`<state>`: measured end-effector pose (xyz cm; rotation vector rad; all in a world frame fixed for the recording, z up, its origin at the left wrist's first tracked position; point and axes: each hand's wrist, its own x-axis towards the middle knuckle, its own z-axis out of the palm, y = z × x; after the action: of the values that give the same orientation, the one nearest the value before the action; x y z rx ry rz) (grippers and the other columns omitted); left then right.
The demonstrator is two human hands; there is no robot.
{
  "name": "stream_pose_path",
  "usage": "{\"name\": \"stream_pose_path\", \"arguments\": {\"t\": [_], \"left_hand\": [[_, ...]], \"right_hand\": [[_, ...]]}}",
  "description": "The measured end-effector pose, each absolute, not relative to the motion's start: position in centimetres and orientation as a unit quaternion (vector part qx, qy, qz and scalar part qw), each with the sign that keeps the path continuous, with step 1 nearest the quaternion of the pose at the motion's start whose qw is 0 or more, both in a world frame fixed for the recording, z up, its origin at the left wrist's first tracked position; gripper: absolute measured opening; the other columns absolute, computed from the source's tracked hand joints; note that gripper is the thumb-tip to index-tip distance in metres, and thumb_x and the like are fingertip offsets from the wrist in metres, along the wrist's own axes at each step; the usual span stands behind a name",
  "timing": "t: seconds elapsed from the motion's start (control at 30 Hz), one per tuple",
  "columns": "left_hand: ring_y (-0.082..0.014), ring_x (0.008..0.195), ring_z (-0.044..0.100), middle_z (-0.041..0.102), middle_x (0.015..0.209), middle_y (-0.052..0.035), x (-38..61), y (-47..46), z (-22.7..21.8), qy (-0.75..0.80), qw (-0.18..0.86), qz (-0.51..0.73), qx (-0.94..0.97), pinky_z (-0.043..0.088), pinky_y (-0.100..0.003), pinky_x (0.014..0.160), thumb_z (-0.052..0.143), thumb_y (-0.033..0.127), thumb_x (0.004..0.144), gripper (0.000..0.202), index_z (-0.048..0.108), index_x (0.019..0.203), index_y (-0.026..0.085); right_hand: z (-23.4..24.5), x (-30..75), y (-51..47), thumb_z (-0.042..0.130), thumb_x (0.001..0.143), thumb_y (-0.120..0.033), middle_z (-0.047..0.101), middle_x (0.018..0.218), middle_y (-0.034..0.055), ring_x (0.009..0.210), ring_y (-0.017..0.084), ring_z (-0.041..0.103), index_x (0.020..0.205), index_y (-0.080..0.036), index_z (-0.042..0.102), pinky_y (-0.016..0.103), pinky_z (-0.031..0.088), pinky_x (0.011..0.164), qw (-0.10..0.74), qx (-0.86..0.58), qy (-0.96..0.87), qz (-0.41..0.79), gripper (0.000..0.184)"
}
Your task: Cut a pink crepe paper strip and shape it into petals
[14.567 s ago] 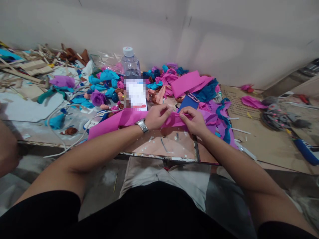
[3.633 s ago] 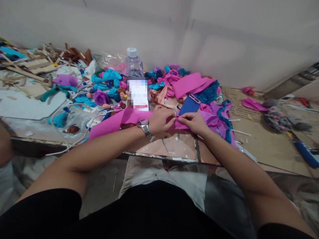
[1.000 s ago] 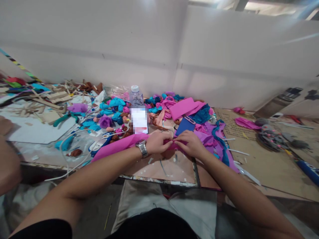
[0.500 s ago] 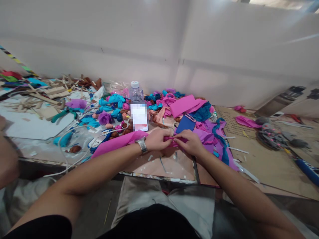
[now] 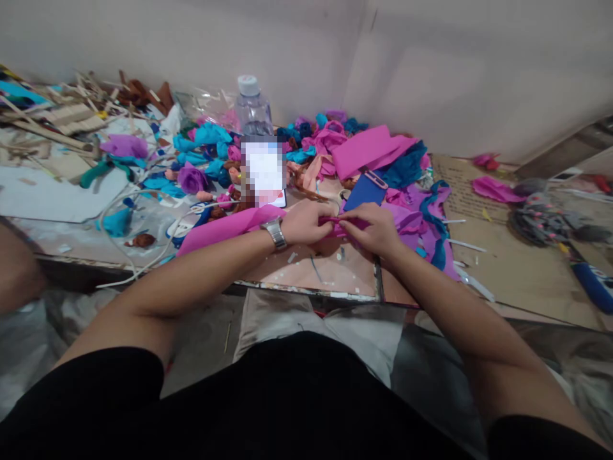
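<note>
A long strip of pink crepe paper [image 5: 225,228] lies across the low board [image 5: 335,275] and runs from the left into my hands. My left hand [image 5: 306,223], with a metal watch on its wrist, is closed on the strip. Right beside it my right hand [image 5: 376,229] pinches the same strip, which is gathered into narrow folds between the two hands. Both hands rest just above the board, fingertips almost touching.
A phone [image 5: 262,171] stands propped behind my hands, with a plastic water bottle [image 5: 251,110] behind it. Heaps of pink, blue and purple paper scraps [image 5: 383,160] and paper roses [image 5: 191,179] lie around. A white cable [image 5: 143,262] loops at left. Wooden sticks [image 5: 57,121] pile far left.
The camera has tilted back down after looking up at the wall. My hands stay together on the pink strip, whose gathered part looks narrower than in the earliest frame.
</note>
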<state>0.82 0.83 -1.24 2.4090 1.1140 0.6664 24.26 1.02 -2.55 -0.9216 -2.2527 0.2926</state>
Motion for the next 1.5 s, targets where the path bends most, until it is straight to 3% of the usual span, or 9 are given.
{"name": "stream_pose_path", "arguments": {"t": [0.2,0.37,0.63,0.97,1.17,1.5], "left_hand": [[-0.0217,0.070,0.064,0.075,0.079,-0.0072,0.6,1.1,-1.5,0.437,0.080,0.217,0.869,0.037,-0.034,0.066,0.053,0.031,0.088,0.031,0.081,0.099,0.020],[-0.0223,0.073,0.066,0.076,0.082,-0.0069,0.8,0.7,-1.4,0.425,0.095,0.220,0.873,0.038,-0.034,0.067,0.054,0.032,0.086,0.033,0.081,0.101,0.020],[-0.0173,0.060,0.057,0.071,0.071,-0.0042,0.8,0.8,-1.2,0.408,0.134,0.215,0.877,0.033,-0.033,0.061,0.054,0.029,0.085,0.029,0.081,0.092,0.020],[-0.0244,0.088,0.070,0.080,0.098,-0.0077,0.1,1.7,-1.4,0.446,0.089,0.239,0.858,0.047,-0.036,0.080,0.053,0.025,0.084,0.035,0.080,0.104,0.019],[-0.0234,0.076,0.066,0.075,0.084,-0.0068,0.8,0.8,-1.6,0.410,0.086,0.199,0.886,0.039,-0.034,0.068,0.058,0.034,0.084,0.029,0.079,0.099,0.020],[-0.0197,0.066,0.058,0.070,0.073,-0.0037,0.7,1.1,-1.7,0.408,0.135,0.215,0.877,0.032,-0.034,0.063,0.053,0.026,0.086,0.024,0.076,0.089,0.020]], "right_hand": [[-2.7,24.3,1.2,0.073,0.094,-0.038,0.084,0.095,0.0056,0.087,0.024,0.075,0.098,-0.023,0.084,0.037,0.053,0.085,0.349,-0.399,-0.837,0.138,0.019],[-2.8,24.2,1.1,0.072,0.094,-0.039,0.083,0.096,0.0053,0.086,0.024,0.075,0.099,-0.024,0.084,0.037,0.054,0.085,0.343,-0.398,-0.837,0.152,0.020],[-2.6,24.0,0.8,0.067,0.098,-0.043,0.083,0.093,0.0073,0.088,0.024,0.074,0.099,-0.024,0.082,0.040,0.050,0.088,0.330,-0.359,-0.863,0.131,0.024],[-2.9,24.3,1.1,0.071,0.095,-0.037,0.083,0.096,0.0065,0.087,0.025,0.074,0.099,-0.023,0.083,0.040,0.051,0.086,0.347,-0.390,-0.844,0.125,0.018],[-3.0,24.2,1.1,0.068,0.098,-0.041,0.083,0.096,0.0068,0.089,0.025,0.074,0.101,-0.024,0.082,0.041,0.050,0.090,0.329,-0.367,-0.861,0.125,0.022],[-3.1,24.0,1.0,0.067,0.097,-0.034,0.083,0.097,0.0060,0.092,0.024,0.075,0.100,-0.024,0.081,0.041,0.048,0.091,0.331,-0.326,-0.878,0.111,0.017]]}}
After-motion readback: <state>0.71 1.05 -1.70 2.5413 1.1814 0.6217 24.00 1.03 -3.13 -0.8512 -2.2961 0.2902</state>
